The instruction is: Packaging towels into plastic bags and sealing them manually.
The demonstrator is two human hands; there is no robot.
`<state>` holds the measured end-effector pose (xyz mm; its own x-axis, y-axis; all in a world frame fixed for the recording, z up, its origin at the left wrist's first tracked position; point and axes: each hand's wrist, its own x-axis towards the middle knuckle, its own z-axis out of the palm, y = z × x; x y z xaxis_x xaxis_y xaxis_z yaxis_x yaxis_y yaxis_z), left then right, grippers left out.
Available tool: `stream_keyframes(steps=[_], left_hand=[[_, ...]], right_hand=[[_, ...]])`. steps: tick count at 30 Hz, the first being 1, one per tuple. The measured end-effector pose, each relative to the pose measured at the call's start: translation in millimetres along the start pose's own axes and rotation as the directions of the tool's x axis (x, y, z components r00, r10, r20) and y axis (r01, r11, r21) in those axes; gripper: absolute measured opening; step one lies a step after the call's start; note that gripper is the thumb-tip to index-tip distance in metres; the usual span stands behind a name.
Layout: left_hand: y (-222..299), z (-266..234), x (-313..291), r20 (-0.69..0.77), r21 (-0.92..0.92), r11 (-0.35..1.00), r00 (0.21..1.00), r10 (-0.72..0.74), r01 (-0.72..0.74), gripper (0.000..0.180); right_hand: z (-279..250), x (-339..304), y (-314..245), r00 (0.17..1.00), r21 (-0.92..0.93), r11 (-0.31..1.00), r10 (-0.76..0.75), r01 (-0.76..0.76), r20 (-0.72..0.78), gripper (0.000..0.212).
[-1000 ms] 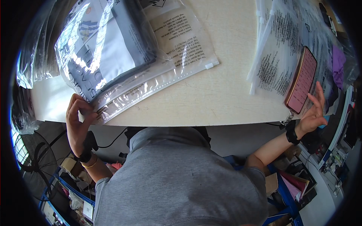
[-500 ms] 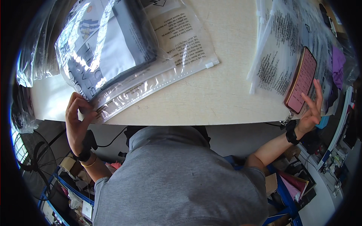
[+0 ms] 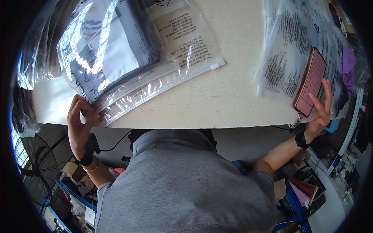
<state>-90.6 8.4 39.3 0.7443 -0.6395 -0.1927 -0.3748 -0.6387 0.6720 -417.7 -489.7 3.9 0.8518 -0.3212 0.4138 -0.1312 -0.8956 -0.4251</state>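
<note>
My left hand [image 3: 80, 118] is closed on the near left corner of a clear zip bag [image 3: 155, 88], which has dark print and a white slider at its right end. On top of that bag lies a clear plastic package [image 3: 112, 58] with something dark grey and flat inside, partly hidden by glare. A smartphone [image 3: 311, 83] with a lit pink screen rests tilted on a pile of printed clear zip bags [image 3: 281, 62] at the right. My right hand [image 3: 320, 112] is open beside the phone, fingers spread, one fingertip at the screen.
Clear plastic bags [image 3: 46, 50] are stacked at the far left, with a black fan [image 3: 35, 167] below. A purple cloth-like piece [image 3: 348, 70] lies at the right. Shelves with boxes and folders [image 3: 305, 190] stand beneath the table [image 3: 233, 101].
The fingers of my right hand have shifted slightly at the phone screen. My left hand keeps its grip on the bag corner, and the bags have barely moved.
</note>
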Motion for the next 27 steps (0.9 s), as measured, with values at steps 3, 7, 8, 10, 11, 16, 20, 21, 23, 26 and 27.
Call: stream_keyframes(steps=[3, 7, 8, 10, 11, 16, 20, 21, 23, 26, 27], left_hand=[[1.1, 0.1, 0.6, -0.001, 0.000, 1.000, 1.000, 0.002, -0.002, 0.020], [0.8, -0.2, 0.2, -0.001, 0.002, 1.000, 1.000, -0.006, 0.006, 0.020], [0.8, -0.2, 0.0, 0.000, 0.003, 1.000, 1.000, -0.011, 0.011, 0.020], [0.8, 0.3, -0.4, -0.002, -0.001, 1.000, 1.000, -0.013, 0.013, 0.020], [0.7, 0.5, -0.6, -0.004, -0.006, 1.000, 1.000, -0.015, 0.015, 0.021], [1.7, 0.3, 0.1, 0.000, -0.008, 1.000, 1.000, -0.014, 0.014, 0.021], [2.1, 1.5, -1.2, -0.003, -0.023, 0.999, 0.999, -0.035, 0.034, 0.022], [2.0, 1.6, -1.3, -0.003, -0.023, 0.999, 0.999, -0.034, 0.034, 0.022], [1.7, 1.8, -1.6, -0.007, -0.031, 0.999, 0.999, -0.039, 0.038, 0.022], [0.7, 1.7, -1.3, -0.009, -0.034, 0.999, 0.999, -0.033, 0.033, 0.021], [0.2, 1.6, -1.3, -0.009, -0.034, 0.999, 1.000, -0.025, 0.025, 0.021]], right_hand=[[-0.1, 1.5, -1.8, 1.000, -0.018, 1.000, 0.003, -0.003, 0.013, 0.092], [0.2, 0.8, -1.4, 1.000, -0.024, 1.000, 0.003, -0.003, 0.018, 0.092], [0.3, 0.5, -1.1, 1.000, -0.022, 1.000, 0.002, -0.002, 0.017, 0.092], [1.0, -1.9, 4.3, 1.000, 0.016, 1.000, -0.013, 0.013, -0.001, 0.092], [1.3, -3.9, 8.4, 0.999, 0.053, 0.998, -0.027, 0.028, -0.019, 0.093], [1.9, -13.5, 20.9, 0.989, 0.288, 0.955, -0.024, 0.065, -0.144, 0.094], [-0.1, -20.7, 26.5, 0.980, 0.381, 0.924, 0.054, 0.023, -0.191, 0.096], [0.2, -21.4, 26.9, 0.980, 0.380, 0.925, 0.055, 0.023, -0.192, 0.096], [0.9, -22.2, 27.6, 0.966, 0.404, 0.915, 0.114, -0.010, -0.234, 0.097], [0.7, -22.1, 27.7, 0.957, 0.412, 0.911, 0.146, -0.030, -0.252, 0.097], [0.5, -21.8, 27.5, 0.957, 0.408, 0.912, 0.149, -0.035, -0.251, 0.098]])
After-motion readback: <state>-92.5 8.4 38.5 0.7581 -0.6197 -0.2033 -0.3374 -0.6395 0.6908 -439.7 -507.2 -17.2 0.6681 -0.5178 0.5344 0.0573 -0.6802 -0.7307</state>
